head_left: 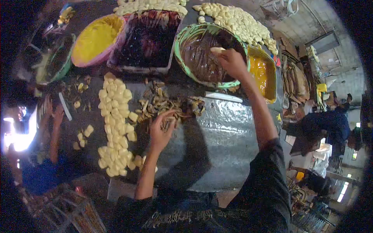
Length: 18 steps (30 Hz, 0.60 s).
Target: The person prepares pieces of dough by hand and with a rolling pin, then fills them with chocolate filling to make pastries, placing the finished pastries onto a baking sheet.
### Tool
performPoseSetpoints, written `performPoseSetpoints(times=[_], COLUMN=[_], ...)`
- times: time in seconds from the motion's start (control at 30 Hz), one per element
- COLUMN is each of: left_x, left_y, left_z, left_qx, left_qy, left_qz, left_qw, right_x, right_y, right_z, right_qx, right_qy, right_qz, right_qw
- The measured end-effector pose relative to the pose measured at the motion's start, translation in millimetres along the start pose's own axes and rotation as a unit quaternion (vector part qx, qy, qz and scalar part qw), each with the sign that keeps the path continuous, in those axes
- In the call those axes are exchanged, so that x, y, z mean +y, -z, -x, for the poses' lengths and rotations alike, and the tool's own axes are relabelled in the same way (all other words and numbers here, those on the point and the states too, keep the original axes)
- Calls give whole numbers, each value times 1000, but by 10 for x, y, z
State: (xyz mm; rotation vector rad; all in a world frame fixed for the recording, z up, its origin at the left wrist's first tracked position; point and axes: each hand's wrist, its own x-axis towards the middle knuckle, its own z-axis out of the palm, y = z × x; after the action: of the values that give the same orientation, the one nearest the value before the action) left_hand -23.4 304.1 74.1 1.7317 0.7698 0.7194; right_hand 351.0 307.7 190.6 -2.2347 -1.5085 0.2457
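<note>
My right hand [232, 62] is over the green-rimmed round tub [179, 62] of dark brown paste, its fingers closed on a pale dough piece [217, 50]. My left hand [162, 130] rests at a pile of brown scraps [157, 101] on the dark metal table [217, 151]; its fingers are spread and curved over the scraps, and nothing is clearly held. Left of that hand lies a long band of pale dough pieces [113, 116]. A white-handled tool [223, 96] lies below the green-rimmed tub.
Behind stand a pink tub of yellow filling [93, 42], a tray of dark purple filling [145, 42] and a tray of orange filling [261, 73]. More dough pieces [237, 21] lie at the back. A co-worker's hand [58, 115] is at the left; another person [324, 124] is at the right.
</note>
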Motion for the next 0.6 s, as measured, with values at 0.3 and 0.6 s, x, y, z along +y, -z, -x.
performPoseSetpoints(times=[0.3,0.6], left_x=[-305,-123], left_y=[298,245], left_z=[-48,55], left_qx=[2,-19], left_qy=[61,87], left_qz=[33,72], left_qw=[998,993], right_x=[551,416], right_y=[-1429,-567], right_z=[-586,-75], right_qx=[-208,-206], right_qy=[154,103], right_qz=[167,-32], right_qw=[951,972])
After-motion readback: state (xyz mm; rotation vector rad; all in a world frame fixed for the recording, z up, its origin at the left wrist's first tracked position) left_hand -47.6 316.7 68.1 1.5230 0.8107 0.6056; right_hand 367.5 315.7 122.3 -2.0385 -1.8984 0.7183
